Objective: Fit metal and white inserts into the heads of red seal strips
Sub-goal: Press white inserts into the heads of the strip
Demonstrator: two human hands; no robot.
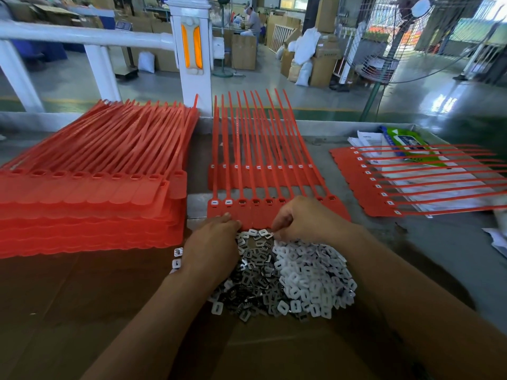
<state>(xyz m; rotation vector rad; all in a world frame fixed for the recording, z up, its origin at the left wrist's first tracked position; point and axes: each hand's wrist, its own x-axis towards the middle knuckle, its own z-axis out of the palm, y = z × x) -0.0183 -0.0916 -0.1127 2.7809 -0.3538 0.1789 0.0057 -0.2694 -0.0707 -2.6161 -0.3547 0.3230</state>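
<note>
Two heaps side by side on brown cardboard (82, 311): metal inserts (252, 270) to the left, white inserts (310, 275) to the right, touching along the middle. Left hand (212, 242) palm down over the metal heap, fingertips at the near edge of the red strip sheet (337, 212); whether grasping anything, impossible to tell. Right hand (301, 218) with fingers curled, thumb and forefinger pinching one insert (270, 235) at the far edge of the heaps, just beside that sheet; metal or white, not clear.

On the sheet, a row of heads nearest the hands: the two leftmost heads (214, 202) already filled in white, the next ones showing dark open slots. Under it and farther back, a second sheet (233, 179) with a white spot in each head.

Far left, a tall stack of red seal strips (90, 193), slots open. Far right, one more filled sheet (356, 182) lying across printed papers (367, 138) and a green and blue wipes pack (406, 144); print on both too blurred to read. A few loose white pieces (177, 263) just left of the left wrist. Beyond the grey table (411, 242), a white post with an amber reflector (192, 46).
</note>
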